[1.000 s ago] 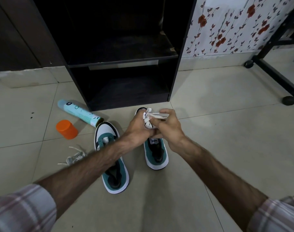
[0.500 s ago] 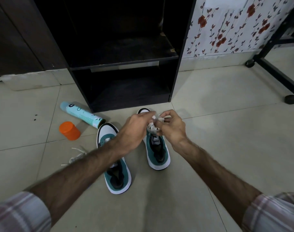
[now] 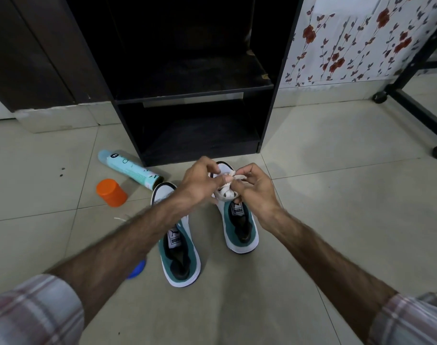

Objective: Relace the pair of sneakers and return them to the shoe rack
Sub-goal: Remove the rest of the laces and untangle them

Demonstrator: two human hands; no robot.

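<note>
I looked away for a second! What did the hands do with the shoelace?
Both hands spread the bunched white lace out over the right sneaker. The left hand and right hand now pinch its ends apart. Both sneakers, the spray can and the orange cap stayed put.

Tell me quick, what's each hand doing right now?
Left hand: pinching the white lace above the right sneaker.
Right hand: pinching the same lace.
</note>
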